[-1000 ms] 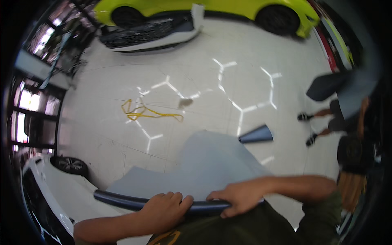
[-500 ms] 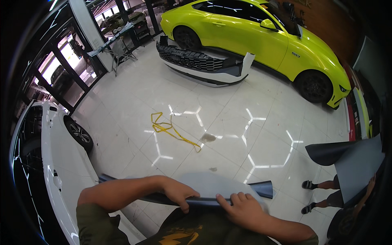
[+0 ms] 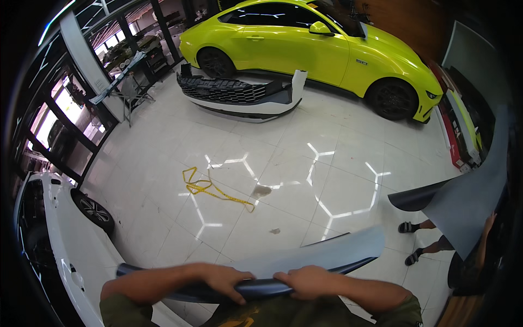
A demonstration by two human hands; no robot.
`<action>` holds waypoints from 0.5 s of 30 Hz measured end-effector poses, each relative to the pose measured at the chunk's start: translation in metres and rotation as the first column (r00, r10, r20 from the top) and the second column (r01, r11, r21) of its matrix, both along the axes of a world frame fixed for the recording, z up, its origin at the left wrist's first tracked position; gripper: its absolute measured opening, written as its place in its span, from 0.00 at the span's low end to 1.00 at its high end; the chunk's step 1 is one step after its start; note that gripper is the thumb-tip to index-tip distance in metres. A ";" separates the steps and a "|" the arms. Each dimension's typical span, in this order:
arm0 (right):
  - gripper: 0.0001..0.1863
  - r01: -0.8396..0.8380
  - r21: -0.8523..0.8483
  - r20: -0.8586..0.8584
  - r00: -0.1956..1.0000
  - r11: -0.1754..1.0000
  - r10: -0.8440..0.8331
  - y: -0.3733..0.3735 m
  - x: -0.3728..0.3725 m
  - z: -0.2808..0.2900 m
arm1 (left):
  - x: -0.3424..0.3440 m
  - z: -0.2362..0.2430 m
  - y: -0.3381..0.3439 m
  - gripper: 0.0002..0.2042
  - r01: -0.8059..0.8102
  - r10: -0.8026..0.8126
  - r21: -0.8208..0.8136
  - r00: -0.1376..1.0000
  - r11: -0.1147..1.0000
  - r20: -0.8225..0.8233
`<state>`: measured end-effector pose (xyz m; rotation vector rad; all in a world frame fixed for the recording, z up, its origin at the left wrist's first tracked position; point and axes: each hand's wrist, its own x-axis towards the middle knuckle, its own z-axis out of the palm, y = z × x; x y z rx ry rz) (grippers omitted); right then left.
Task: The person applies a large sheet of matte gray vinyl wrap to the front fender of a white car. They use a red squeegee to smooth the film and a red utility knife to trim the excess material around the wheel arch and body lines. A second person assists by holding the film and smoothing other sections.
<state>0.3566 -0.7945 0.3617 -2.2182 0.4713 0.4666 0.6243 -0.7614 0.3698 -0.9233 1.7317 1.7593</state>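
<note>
Across my front lies a sheet of vinyl wrap film (image 3: 313,252), pale grey on its upper face and glossy dark blue on the face that curls over along the near edge. My left hand (image 3: 226,280) is closed on that curled edge, thumb on the near side. A short gap to the right, my right hand (image 3: 308,282) grips the same edge with its thumb pointing inward. The film's right end flares upward, while its dark left end reaches past my left forearm. Most of my right hand's fingers are hidden.
A yellow tape measure (image 3: 201,188) lies loosely on the tiled floor (image 3: 152,212). Beyond it rest a white-and-black bumper (image 3: 239,95) and a lime car (image 3: 305,49). A white car (image 3: 81,240) stands left. At right, a co-worker holds another large grey sheet (image 3: 463,201).
My hands have come slightly nearer each other on the film's edge. Its right end, curled dark before, now spreads upward with the pale face showing. The whole view has shifted, and the co-worker's sheet is raised.
</note>
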 end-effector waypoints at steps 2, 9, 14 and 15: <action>0.34 -0.006 0.424 -0.016 1.000 0.906 0.014 -0.030 -0.015 -0.028 | -0.033 0.019 0.016 0.41 0.172 -0.108 -0.494 0.982 0.852 0.156; 0.30 -0.058 -0.334 0.080 0.993 0.941 0.090 0.022 0.008 0.007 | 0.022 -0.030 0.030 0.39 -0.079 0.129 0.255 0.974 0.964 -0.187; 0.30 -0.061 0.376 -0.161 0.978 0.925 0.130 -0.028 0.025 0.008 | 0.004 0.026 0.035 0.37 0.116 -0.061 -0.445 0.989 0.888 0.136; 0.34 -0.074 0.439 -0.146 0.977 0.895 0.153 -0.033 0.026 0.009 | 0.002 0.025 0.035 0.35 0.122 -0.058 -0.397 0.984 0.910 0.170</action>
